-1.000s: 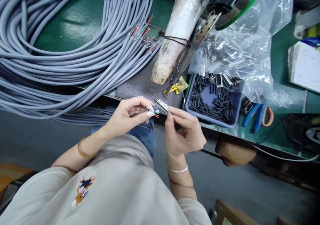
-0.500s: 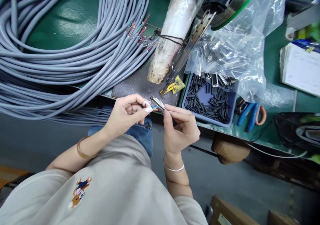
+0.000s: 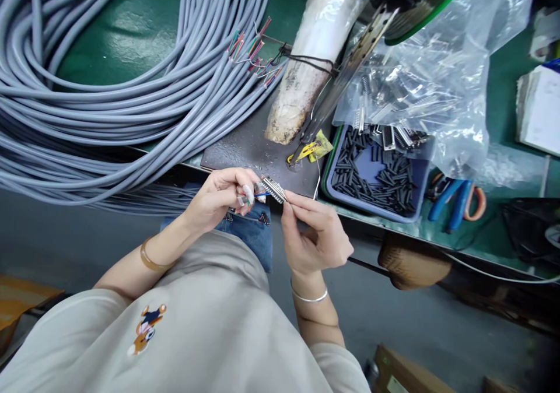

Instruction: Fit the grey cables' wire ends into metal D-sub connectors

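Note:
Both hands meet just in front of the bench edge. My right hand (image 3: 314, 235) pinches a small metal multi-pin connector (image 3: 273, 189) between thumb and forefinger. My left hand (image 3: 221, 197) is closed on the thin coloured wires (image 3: 250, 196) at the stripped end of a grey cable, right against the connector's back. The cable itself is mostly hidden under my left hand.
A big coil of grey cables (image 3: 109, 78) fills the green bench at the left. A blue tray (image 3: 415, 189) of black sleeve pieces sits right of the hands, under a clear bag of connectors (image 3: 420, 90). Blue-handled pliers (image 3: 455, 197) lie further right. A wrapped pale roll (image 3: 306, 66) stands behind.
My left hand has curled further over the wires and the connector has dropped slightly and tilted toward it. The view has shifted a little.

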Available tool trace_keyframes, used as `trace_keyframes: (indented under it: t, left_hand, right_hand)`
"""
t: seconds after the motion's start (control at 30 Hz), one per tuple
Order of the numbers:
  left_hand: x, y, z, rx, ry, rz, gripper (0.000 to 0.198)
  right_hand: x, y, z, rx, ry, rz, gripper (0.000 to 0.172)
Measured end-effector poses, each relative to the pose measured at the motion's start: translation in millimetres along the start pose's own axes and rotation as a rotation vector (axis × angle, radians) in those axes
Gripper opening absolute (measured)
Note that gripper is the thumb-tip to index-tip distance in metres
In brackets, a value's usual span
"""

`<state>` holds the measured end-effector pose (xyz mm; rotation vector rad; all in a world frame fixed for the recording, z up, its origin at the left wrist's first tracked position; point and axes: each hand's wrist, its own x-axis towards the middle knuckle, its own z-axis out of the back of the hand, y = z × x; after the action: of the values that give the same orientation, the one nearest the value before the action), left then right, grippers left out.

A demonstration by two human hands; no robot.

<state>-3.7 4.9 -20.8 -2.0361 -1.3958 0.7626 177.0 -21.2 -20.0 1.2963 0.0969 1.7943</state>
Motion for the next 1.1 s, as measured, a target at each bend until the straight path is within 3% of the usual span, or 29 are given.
trace_keyframes:
  t: [0.2,0.33,0.53,0.83,1.1]
  left_hand:
    - [-1,0,7.1,0.060,0.050,-0.050,0.003]
    - [-3,-3,5.4,0.280,0.071,-0.155,0.007]
    - [-8,-7,-4.9,0.554,0.005,-0.228,0.005]
    - [-8,-1,-17.5,0.367,-0.107,-0.053,0.021]
    - [-7,2,-10.1,0.179,-0.135,-0.047,0.011]
  right_hand:
    - [0,3,0,-0.070,0.004,0.061,0.020]
    - [0,0,0,-0.086,-0.024,0.033,0.020]
    - [0,-5,-3,-0.061,-0.085,0.004,0.023]
    - [0,-7,-8,0.095,-0.076,-0.189,0.017]
    - [4,-5,-3,0.011,0.068,-0.060,0.019]
